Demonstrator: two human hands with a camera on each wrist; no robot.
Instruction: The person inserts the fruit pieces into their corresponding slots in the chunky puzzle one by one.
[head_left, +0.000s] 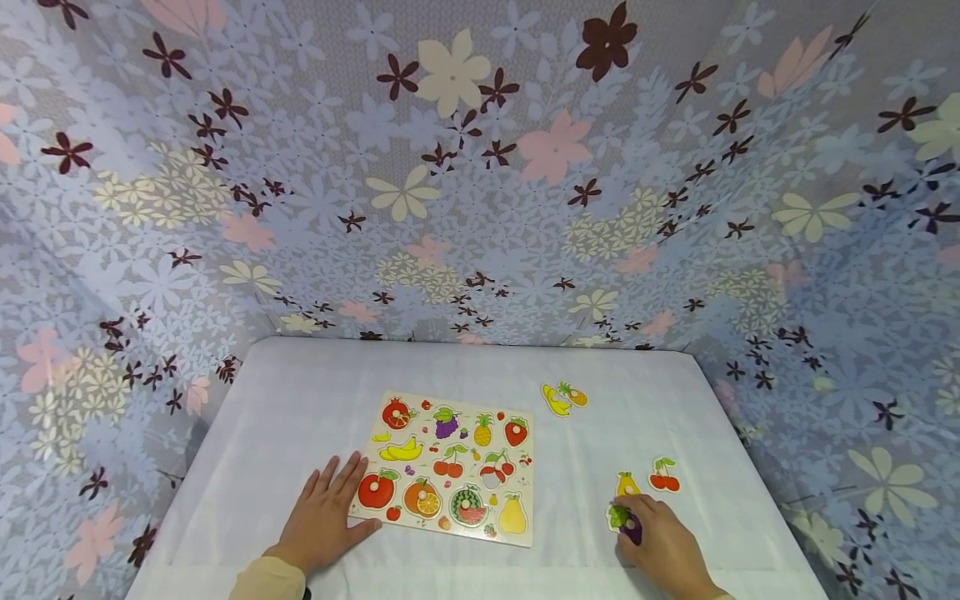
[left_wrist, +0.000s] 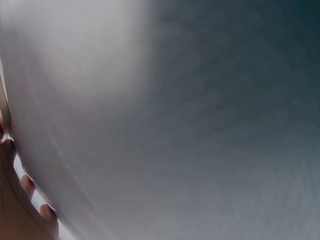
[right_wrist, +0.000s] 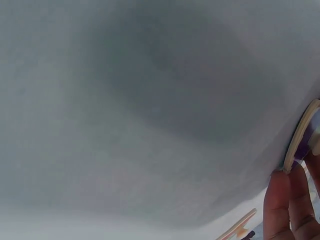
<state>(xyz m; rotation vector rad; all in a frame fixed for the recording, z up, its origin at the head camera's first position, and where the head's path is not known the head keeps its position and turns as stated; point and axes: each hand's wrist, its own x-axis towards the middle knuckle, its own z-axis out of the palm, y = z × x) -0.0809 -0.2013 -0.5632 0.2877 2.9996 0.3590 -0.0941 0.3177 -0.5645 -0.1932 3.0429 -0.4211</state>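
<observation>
My right hand (head_left: 663, 546) holds a grape puzzle piece (head_left: 628, 527) by its edge, low over the white table. In the right wrist view, the fingers (right_wrist: 277, 200) are at the rim of this thick wooden piece (right_wrist: 301, 135). Partly hidden behind that hand is a pear piece (head_left: 626, 483), and a cherry piece (head_left: 664, 477) lies to its right. My left hand (head_left: 322, 512) rests with fingers spread at the left edge of a fruit puzzle board (head_left: 450, 454), thumb at its lower corner. Only part of the left hand (left_wrist: 20, 205) appears in the left wrist view.
A banana piece (head_left: 555, 402) and a pineapple piece (head_left: 573, 394) lie together beyond the board's upper right corner. Several knobbed fruit pieces, such as an apple (head_left: 375, 492) and a watermelon (head_left: 468, 507), sit in the board. Flowered cloth (head_left: 465, 208) hangs behind the white table (head_left: 315, 375) and at its sides.
</observation>
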